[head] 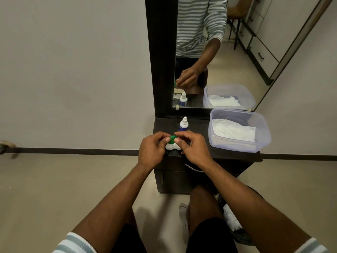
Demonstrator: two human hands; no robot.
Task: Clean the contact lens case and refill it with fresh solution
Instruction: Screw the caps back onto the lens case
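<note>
Presently both hands grasp the lens case (172, 146) over the bench (200, 154) near edge: left hand (152, 148) steadies the white body, right hand (193, 147) pinches the green cap (172, 139), likely to unscrew; solution bottle (184, 124) just beyond, within reach

Bottle (183, 124) just behind, tub (262, 132) rightward

Dark cabinet top (237, 155) — carries small solution bottle (183, 125) near mirror, clear plastic tub (262, 141) of white tissue at right.
</note>
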